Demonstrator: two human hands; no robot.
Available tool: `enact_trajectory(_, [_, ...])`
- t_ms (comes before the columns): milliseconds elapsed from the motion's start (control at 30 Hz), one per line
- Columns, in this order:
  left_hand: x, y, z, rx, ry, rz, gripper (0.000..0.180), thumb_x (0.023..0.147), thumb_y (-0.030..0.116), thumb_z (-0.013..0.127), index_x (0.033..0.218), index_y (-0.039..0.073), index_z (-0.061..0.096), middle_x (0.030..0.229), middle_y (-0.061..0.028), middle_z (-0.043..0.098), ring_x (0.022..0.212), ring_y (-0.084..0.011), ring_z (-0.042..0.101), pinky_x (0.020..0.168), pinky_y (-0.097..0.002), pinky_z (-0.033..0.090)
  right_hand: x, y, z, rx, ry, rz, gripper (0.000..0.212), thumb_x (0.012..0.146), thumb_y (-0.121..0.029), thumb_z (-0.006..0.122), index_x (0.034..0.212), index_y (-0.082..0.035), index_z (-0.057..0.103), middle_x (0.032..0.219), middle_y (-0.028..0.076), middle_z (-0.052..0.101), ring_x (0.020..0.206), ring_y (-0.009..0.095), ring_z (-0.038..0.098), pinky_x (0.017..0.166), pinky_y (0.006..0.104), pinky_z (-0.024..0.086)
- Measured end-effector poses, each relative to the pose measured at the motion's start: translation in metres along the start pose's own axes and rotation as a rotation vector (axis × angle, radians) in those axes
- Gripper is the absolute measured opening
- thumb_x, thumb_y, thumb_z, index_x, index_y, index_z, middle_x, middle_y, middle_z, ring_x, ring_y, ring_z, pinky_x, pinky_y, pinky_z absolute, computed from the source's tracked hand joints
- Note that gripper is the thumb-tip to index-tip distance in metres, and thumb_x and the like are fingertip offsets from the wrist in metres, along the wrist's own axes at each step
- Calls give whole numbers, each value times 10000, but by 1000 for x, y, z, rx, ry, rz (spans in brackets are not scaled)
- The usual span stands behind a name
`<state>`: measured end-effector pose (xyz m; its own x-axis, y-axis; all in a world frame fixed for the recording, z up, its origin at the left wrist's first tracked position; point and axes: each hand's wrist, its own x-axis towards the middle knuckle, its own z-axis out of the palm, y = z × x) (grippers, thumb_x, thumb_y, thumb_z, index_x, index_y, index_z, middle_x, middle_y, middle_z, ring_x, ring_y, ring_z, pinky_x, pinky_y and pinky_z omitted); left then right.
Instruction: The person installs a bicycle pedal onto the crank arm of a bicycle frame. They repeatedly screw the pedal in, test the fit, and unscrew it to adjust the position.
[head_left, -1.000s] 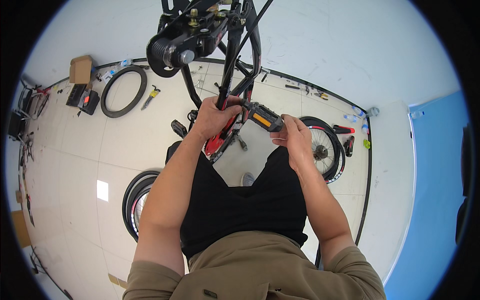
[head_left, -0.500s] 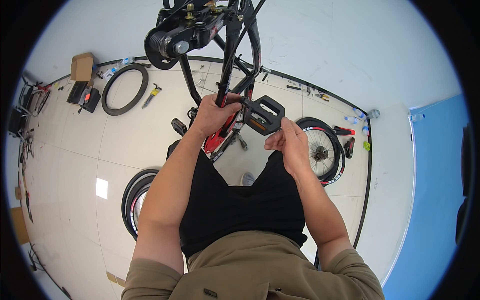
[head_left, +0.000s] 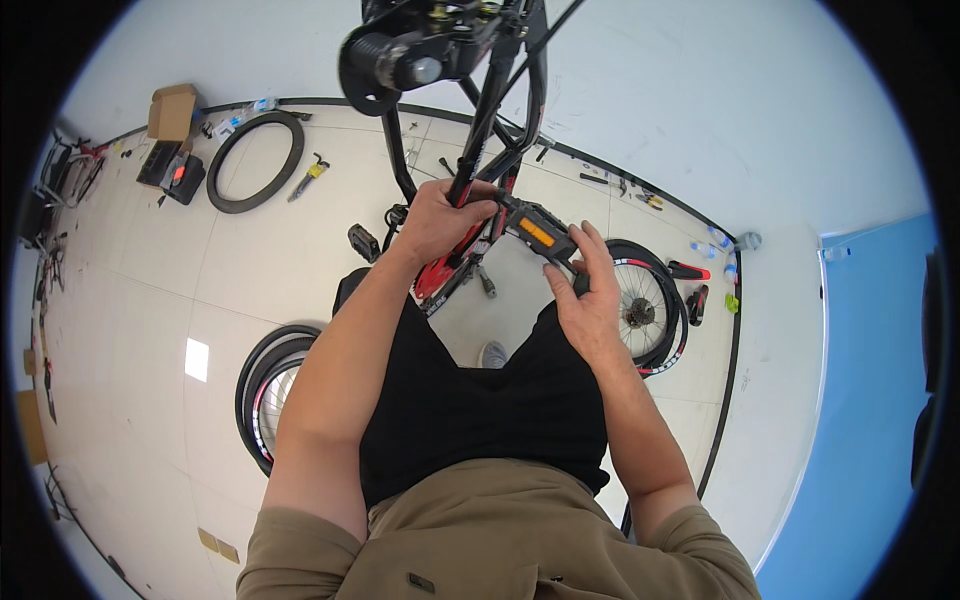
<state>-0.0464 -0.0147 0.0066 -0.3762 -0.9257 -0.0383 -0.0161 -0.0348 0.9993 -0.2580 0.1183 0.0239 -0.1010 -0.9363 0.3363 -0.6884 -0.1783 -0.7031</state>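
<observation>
2 pedals, 2 spoked wheels (head_left: pixel 641 315), 1 bicycle frame (head_left: pixel 489 105). The left hand (head_left: pixel 440 225) is closed around a frame tube; the near pedal (head_left: pixel 538 232) lies just right of it, its outer end between the half-open right hand's (head_left: pixel 588 298) thumb and fingers. 1 tyre (head_left: pixel 240 207) lies near the floor's far edge.

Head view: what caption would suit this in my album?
Left hand against the bicycle frame, right hand at the outer end of a black pedal, a wheel on the floor.
</observation>
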Motion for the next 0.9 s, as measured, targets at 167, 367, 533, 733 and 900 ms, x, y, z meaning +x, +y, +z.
enact_trajectory(167, [3, -9, 1, -12, 20, 53, 249, 854, 98, 758, 1087, 8, 760, 881, -68, 748, 825, -120, 681, 800, -277, 542, 3, 6, 2, 247, 17, 234, 487, 964, -159, 683, 1381, 34, 521, 1186, 180, 670, 1055, 260, 664, 877, 338, 544])
enact_trajectory(367, [-2, 3, 1, -16, 1, 1, 202, 896, 46, 718, 1090, 0, 752, 890, -27, 732, 812, -81, 646, 778, -240, 528, 17, -22, -2, 867, -42, 668, 473, 1048, -275, 558, 1354, 80, 498, 832, 138, 716, 709, 215, 715, 756, 336, 581])
enact_trajectory(533, [-1, 0, 1, -52, 2, 22, 202, 896, 52, 728, 1087, -4, 757, 900, -22, 736, 818, -73, 644, 776, -239, 524, 19, -28, -2, 716, 21, 612, 545, 1007, -234, 617, 1423, 71, 440, 1096, 189, 685, 966, 253, 693, 824, 361, 579])
enact_trajectory(733, [0, -7, 1, -30, 19, 36, 191, 898, 58, 739, 1079, 3, 765, 892, -6, 731, 812, -66, 630, 767, -233, 509, 14, -27, -12, 2, -57, -108, 677, 815, -33, 763, 1440, -67, 506, 1488, 193, 476, 1386, 362, 436, 1085, 460, 440])
enact_trajectory(900, [1, -6, 1, -32, 19, 27, 187, 900, 70, 745, 1078, 20, 772, 869, 6, 722, 791, -63, 616, 746, -239, 500, 27, -8, -14, -99, -97, -247, 467, 840, -23, 735, 1295, -38, 627, 1333, 186, 607, 1250, 375, 554, 1027, 428, 474])
